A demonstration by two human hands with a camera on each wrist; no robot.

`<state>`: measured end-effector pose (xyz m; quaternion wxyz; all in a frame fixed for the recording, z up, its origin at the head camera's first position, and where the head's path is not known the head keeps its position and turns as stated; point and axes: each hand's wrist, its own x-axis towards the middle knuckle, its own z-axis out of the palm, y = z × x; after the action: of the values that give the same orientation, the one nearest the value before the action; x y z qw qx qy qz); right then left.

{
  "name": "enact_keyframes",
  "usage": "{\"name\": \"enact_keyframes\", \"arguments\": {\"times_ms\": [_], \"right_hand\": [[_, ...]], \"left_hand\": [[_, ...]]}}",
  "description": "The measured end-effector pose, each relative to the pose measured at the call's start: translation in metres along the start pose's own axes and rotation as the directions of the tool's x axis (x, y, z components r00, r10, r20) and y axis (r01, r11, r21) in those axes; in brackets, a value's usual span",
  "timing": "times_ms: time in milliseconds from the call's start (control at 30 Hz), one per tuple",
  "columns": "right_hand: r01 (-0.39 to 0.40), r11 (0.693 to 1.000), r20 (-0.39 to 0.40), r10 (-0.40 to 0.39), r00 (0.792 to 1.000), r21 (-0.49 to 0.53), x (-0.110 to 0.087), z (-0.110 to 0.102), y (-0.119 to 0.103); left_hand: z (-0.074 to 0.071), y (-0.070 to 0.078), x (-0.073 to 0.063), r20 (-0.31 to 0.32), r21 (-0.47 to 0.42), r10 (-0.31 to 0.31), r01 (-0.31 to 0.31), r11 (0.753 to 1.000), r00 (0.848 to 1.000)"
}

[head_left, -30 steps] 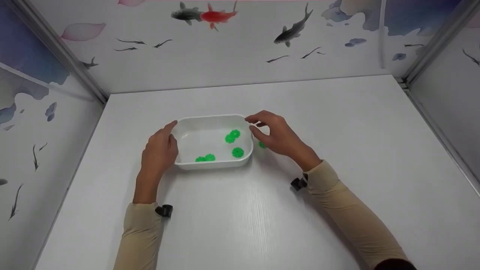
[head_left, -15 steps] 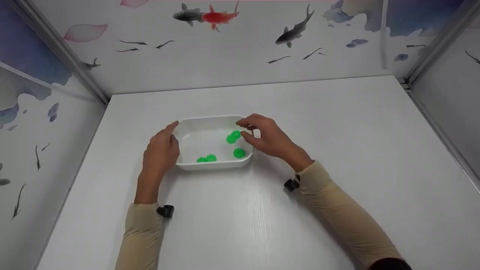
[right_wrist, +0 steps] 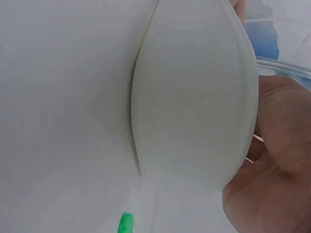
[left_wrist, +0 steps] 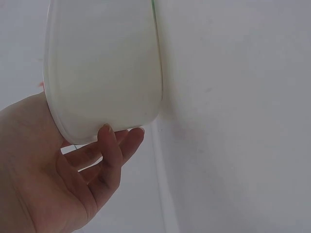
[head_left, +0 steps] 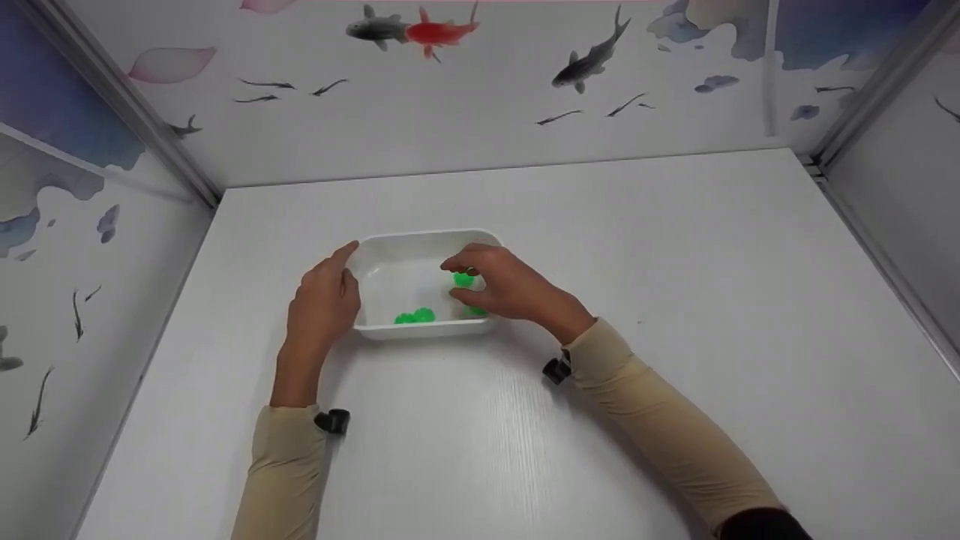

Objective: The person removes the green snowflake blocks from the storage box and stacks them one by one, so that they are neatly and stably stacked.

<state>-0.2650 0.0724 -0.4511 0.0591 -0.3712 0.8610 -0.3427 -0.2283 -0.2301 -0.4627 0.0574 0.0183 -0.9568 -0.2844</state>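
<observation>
A white plastic basin (head_left: 397,332) holds several small green scalloped discs. My left hand (head_left: 321,304) holds the basin's left end, its index finger along the back left corner. In the left wrist view, the thumb and curled fingers lie against the outer wall. My right hand (head_left: 506,285) hovers inside the right end, thumb and fingertips spread apart. A green disc (head_left: 463,280) shows in the gap between them, while another green disc (head_left: 476,310) lies partly beneath the thumb. Two green discs (head_left: 415,316) lie by the front wall. The right wrist view shows mostly the basin's outer wall.
A green piece (right_wrist: 126,223) lies outside the basin in the right wrist view. The white table (head_left: 675,247) is enclosed by a back wall (head_left: 480,120) painted with fish and side panels. Black wrist cameras sit at both cuffs.
My right hand has moved left from the basin's right rim to above the discs inside. It now hides part of them. My left hand stays at the left end.
</observation>
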Motion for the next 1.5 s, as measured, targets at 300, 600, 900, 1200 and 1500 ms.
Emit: {"name": "enact_keyframes", "arguments": {"times_ms": [300, 600, 900, 1200, 1500], "right_hand": [[-0.032, 0.994, 0.079, 0.040, 0.996, -0.105, 0.013, 0.005, -0.010], [-0.051, 0.990, 0.158, 0.072, 0.985, -0.131, 0.025, 0.009, -0.015], [-0.036, 0.997, 0.256, 0.053, 0.965, -0.071, 0.033, 0.017, -0.013], [0.011, 0.995, 0.279, 0.017, 0.960, -0.098, 0.037, 0.021, -0.014], [0.033, 0.995, 0.256, -0.009, 0.967, -0.089, 0.039, 0.025, -0.014]], "left_hand": [[0.002, 0.001, 0.000, -0.014, 0.005, 0.012, -0.012, 1.000, 1.000], [-0.001, -0.001, 0.000, -0.001, -0.004, -0.002, 0.002, 1.000, 1.000], [0.001, -0.002, 0.000, -0.006, -0.006, 0.004, -0.004, 1.000, 1.000], [0.000, -0.001, 0.000, -0.007, -0.004, 0.026, -0.026, 1.000, 1.000], [-0.001, 0.000, 0.000, 0.007, -0.003, 0.014, -0.014, 1.000, 1.000]]}}
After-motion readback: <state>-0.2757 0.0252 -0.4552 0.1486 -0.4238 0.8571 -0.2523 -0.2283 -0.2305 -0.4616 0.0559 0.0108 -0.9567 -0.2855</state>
